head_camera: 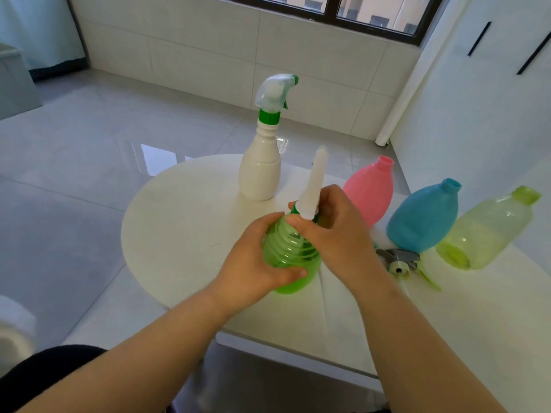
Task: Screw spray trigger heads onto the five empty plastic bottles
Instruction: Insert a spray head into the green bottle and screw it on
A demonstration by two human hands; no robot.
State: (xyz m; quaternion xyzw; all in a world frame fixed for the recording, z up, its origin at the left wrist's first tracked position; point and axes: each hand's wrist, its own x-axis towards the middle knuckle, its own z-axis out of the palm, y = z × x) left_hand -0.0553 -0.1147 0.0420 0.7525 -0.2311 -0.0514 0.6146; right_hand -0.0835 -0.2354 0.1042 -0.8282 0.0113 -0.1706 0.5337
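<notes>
With 1 white plastic bottle (pixel 259 174) capped, left hand (pixel 259 257) grips the ribbed green bottle (pixel 290 257), right hand (pixel 334 231) grips its white trigger head (pixel 311 186); 3 remain.

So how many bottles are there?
5: white bottle standing at the back, green bottle in the left hand, pink bottle, blue bottle and yellow bottle lined up on the right. None looks hidden.

At frame centre, the left hand (pixel 262 263) grips a green bottle (pixel 290 257) while the right hand (pixel 334 231) holds a white trigger head (pixel 313 186) at its neck.
</notes>
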